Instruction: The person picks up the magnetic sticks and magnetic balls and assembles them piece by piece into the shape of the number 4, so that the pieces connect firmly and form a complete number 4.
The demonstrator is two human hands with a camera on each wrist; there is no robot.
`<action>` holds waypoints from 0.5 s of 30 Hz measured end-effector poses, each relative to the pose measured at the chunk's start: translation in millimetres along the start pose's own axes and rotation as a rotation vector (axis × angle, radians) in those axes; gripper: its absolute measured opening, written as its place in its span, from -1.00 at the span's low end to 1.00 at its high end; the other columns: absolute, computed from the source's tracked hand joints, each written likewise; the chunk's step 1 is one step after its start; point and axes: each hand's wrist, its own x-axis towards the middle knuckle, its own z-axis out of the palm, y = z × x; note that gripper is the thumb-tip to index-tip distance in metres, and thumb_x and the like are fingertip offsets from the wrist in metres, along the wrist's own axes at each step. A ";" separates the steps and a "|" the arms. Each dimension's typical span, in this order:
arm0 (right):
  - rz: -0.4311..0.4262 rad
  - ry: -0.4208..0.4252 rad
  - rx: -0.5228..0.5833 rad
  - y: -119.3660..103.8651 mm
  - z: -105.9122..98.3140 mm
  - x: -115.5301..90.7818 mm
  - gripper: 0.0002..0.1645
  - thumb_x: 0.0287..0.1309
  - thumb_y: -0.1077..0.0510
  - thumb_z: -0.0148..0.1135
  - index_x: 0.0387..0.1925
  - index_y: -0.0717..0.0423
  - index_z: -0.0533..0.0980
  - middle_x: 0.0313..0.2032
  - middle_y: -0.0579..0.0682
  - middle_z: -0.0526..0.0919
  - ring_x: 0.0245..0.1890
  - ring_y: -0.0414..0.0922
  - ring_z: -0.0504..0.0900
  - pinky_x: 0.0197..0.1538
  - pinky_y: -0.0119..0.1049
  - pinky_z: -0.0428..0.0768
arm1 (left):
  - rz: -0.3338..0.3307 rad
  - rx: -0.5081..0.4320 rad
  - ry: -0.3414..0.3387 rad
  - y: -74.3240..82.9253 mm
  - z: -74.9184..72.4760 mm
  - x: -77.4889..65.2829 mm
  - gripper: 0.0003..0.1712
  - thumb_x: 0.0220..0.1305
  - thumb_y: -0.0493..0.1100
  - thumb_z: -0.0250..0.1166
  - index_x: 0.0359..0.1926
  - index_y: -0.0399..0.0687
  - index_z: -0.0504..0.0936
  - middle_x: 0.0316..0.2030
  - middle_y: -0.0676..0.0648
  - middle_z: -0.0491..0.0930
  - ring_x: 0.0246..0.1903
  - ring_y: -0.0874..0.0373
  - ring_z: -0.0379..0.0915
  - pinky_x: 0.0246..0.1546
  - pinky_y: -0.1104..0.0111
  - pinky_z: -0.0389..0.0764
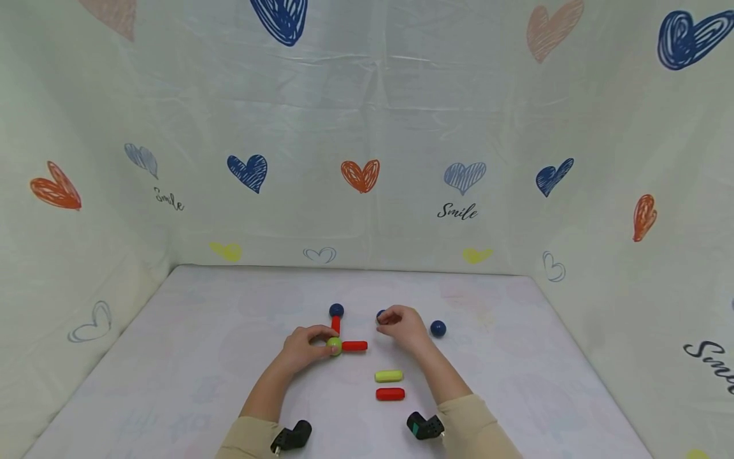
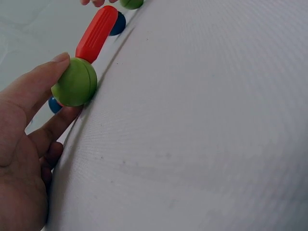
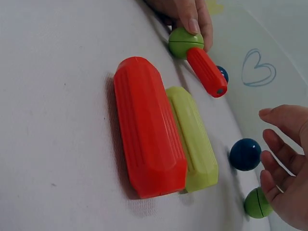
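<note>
My left hand pinches a light green ball between thumb and fingers, low over the table. Two red rods join that ball: one rod points right, and the other runs away from me to a dark blue ball at its far end. To the right, my right hand hovers with parted, slightly bent fingers and nothing between them. Beside its fingertips is a loose blue ball, partly covered by the hand in the head view. Another green ball lies by the same fingers.
A yellow-green rod and a loose red rod lie side by side on the white table, between my forearms. Another blue ball sits right of my right hand. A heart-patterned curtain surrounds the table's back and sides.
</note>
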 end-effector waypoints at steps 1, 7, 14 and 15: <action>0.001 0.014 -0.002 -0.3 -0.9 1.0 -0.83 0.04 0.27 0.44 -0.29 0.13 0.63 -0.37 -0.05 0.59 -0.33 -0.10 0.50 -0.29 -0.31 0.54 | -0.001 -0.002 0.000 0.1 -0.1 0.1 -0.71 0.02 -0.06 0.52 -0.18 0.13 0.72 -0.20 0.11 0.58 0.02 0.00 0.30 0.08 -0.08 0.33; 0.006 0.085 -0.037 -1.9 -5.0 4.3 -0.81 0.02 0.25 0.45 -0.27 0.09 0.64 -0.29 -0.05 0.58 -0.22 -0.05 0.48 -0.26 -0.26 0.52 | -0.003 -0.009 -0.003 -0.3 -0.3 0.6 -0.71 0.02 -0.07 0.52 -0.18 0.12 0.72 -0.20 0.10 0.58 0.02 0.00 0.30 0.08 -0.09 0.34; -0.018 0.098 -0.107 1.3 -8.8 10.3 -0.81 0.04 0.24 0.45 -0.26 0.06 0.64 -0.23 -0.05 0.57 -0.19 -0.05 0.48 -0.21 -0.23 0.53 | 0.001 -0.001 -0.001 -1.2 0.4 0.8 -0.71 0.02 -0.06 0.52 -0.17 0.13 0.72 -0.18 0.09 0.57 0.04 -0.02 0.30 0.09 -0.12 0.32; -0.020 0.096 -0.116 1.2 -9.4 11.4 -0.81 0.04 0.24 0.45 -0.26 0.07 0.64 -0.24 -0.05 0.56 -0.20 -0.06 0.48 -0.21 -0.23 0.52 | -0.002 -0.001 0.000 -0.8 0.3 0.5 -0.71 0.02 -0.07 0.52 -0.17 0.13 0.72 -0.18 0.09 0.57 0.04 -0.02 0.30 0.10 -0.12 0.32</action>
